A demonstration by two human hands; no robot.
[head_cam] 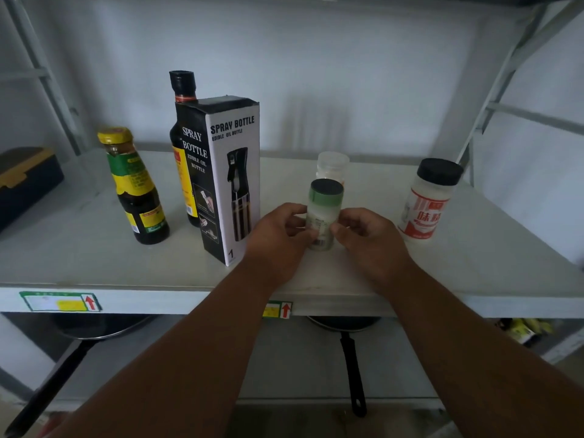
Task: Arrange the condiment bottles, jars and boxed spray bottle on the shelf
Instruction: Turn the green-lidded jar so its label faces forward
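Upright green-collared jar (323, 216) beside the spray-bottle box (232, 181) on shelf (94, 263)

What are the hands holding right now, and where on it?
Both hands, left and right, grip the small green-capped translucent jar by its lower labelled body, one on each side; the cap is untouched.

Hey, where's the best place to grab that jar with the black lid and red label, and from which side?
Grip the red-label jar around its straight white body just under the black cap, coming from the front right. It stands upright and apart from the other items, so that side looks open.
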